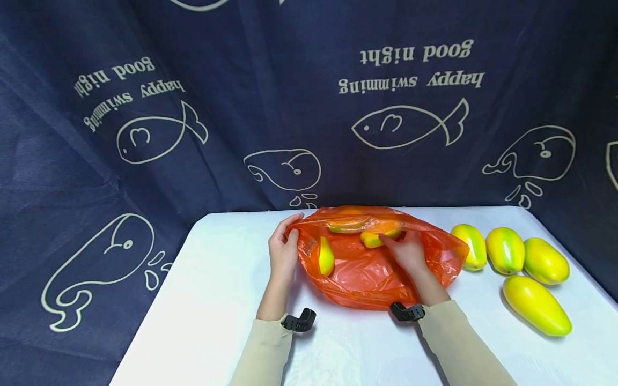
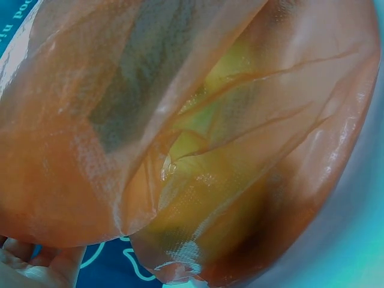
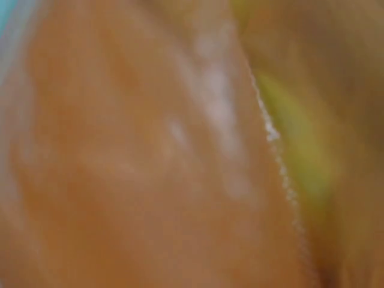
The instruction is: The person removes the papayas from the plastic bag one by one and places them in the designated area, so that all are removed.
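Note:
A red plastic bag lies with its mouth facing me, and several yellow-green mangoes show inside it. At the bag's left rim, my left hand pinches the plastic between thumb and fingers. My right hand reaches into the bag and holds a yellow mango; part of that hand is behind the film. Another mango rests inside on the left, close to my left hand. In the left wrist view, the bag covers most of the frame above the left fingers. Blurred red film fills most of the right wrist view.
Right of the bag, several mangoes stand in a row on the white table, the nearest mango close to the bag's right edge. One longer mango lies in front of them. A dark blue printed curtain hangs behind the table.

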`<state>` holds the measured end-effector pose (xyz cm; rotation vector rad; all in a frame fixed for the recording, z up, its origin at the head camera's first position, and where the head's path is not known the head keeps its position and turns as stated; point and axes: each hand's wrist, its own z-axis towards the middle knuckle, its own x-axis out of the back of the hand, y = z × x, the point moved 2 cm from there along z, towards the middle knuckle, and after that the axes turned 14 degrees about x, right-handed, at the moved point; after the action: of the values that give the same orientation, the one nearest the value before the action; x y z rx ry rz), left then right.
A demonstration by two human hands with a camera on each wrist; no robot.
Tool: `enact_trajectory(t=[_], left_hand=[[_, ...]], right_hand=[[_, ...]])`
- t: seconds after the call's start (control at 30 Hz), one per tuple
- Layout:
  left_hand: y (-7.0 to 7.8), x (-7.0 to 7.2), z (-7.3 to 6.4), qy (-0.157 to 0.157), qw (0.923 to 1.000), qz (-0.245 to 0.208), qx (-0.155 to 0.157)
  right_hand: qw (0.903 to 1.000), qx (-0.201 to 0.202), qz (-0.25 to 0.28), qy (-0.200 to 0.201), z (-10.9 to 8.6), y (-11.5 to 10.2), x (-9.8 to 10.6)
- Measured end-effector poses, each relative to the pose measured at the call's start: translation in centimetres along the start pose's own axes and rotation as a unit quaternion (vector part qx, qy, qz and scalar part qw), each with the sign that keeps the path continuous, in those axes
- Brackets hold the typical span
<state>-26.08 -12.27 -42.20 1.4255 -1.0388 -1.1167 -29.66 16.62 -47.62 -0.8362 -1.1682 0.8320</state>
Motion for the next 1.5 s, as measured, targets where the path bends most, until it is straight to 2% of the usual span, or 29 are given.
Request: enact_trajectory(t=[0.13,0.37,0.53,0.87,1.23,1.5], left_hand=[[-0.1,-0.1,0.0,0.001,1.0,-0.001,0.003],[-0.2,-0.2,0.1,0.002,1.0,-0.001,-0.002],[-0.1,-0.1,0.2,0.002,1.0,0.004,-0.003],[-0.1,0.0,0.1,0.0,1.0,-0.006,0.002],[0.1,0.0,0.1,0.002,0.9999,-0.011,0.003],[0.0,0.0,0.1,0.006,0.9999,-0.006,-0.007]], right_hand=[[1.0,-0.008,-0.003,0.0,-0.2,-0.1,0.2],[0.9997,0.015,-0.017,-0.013,-1.0,-0.8,0.6],[0.9988,0.013,-0.037,-0.029,-1.6,-1.5,0.7],[0.9988,0.003,-0.007,-0.048,-3.2,-2.7,1.7],[0.9951,0.087,-0.001,-0.047,-5.7,-5.0,4.3],[0.9896,0.133,0.053,-0.019,-7.5,-6.1,5.8]])
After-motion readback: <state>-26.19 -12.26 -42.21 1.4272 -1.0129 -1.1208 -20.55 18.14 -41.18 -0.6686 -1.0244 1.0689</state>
